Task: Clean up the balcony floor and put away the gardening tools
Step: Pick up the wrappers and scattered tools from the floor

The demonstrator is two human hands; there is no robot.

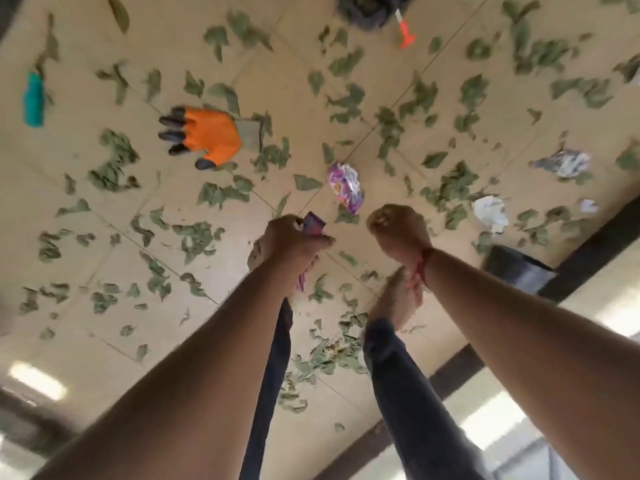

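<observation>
Left grip (294,237) clutches a purple wrapper (313,225). Right grip (398,230) is curled, on what I can't tell through blur. Orange glove (207,138) lies beyond the left grip. Loose leaves (197,237) underfoot could cause a slip.

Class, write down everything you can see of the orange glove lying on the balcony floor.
The orange glove looks like soft fabric, with dark coated fingertips and a grey-green cuff. It lies flat on the tan tiled floor, fingers spread toward the picture's left and cuff toward the right. Green leaves lie close around its cuff end. Blur hides finer detail.
</observation>
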